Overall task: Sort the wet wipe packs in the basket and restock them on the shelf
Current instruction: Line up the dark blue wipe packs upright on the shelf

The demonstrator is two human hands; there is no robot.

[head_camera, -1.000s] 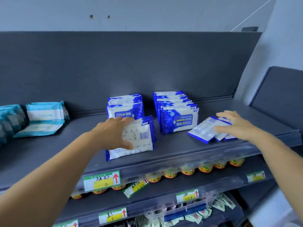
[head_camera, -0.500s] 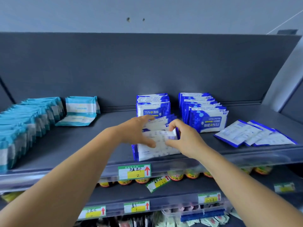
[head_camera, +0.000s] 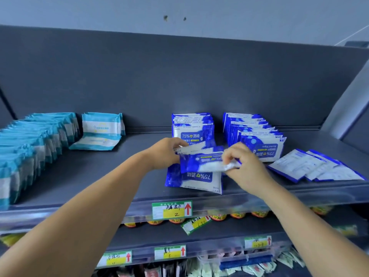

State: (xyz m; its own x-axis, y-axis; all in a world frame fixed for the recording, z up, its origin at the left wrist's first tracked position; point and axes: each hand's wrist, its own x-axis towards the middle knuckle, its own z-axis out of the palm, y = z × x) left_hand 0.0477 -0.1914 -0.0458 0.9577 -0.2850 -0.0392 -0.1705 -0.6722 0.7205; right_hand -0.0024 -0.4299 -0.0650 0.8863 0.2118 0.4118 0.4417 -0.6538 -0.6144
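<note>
The person's right hand (head_camera: 246,166) pinches the right end of a blue alcohol wipe pack (head_camera: 201,162), its fingers (head_camera: 229,156) curled onto the crinkled seam, while the left hand (head_camera: 165,153) grips the left side of the same loose bunch of packs, fingers bent round its upper edge. Just under the fingers a second pack (head_camera: 194,179) leans at the shelf (head_camera: 99,180) front, its label upside down. The step in hand looks like turning the packs so the label reads upright and standing them in the row.

To do it well, the person would do best to hold the pack by its body, not the thin seam, which crumples; then rotate it, square its lower edge on the shelf and push it back against the left row (head_camera: 192,128) just beyond the left fingers.

Behind the right fingers stands the right row (head_camera: 257,136), its front pack also label-down. To the right of the right fingers lie flat packs (head_camera: 311,166), backs up, waiting. Well to the left of the left fingers are teal packs (head_camera: 36,140) in a row, with two loose teal packs (head_camera: 99,130) beside them. The basket is not in view. The leaning pack sits near the shelf lip and could slide off if nudged.
</note>
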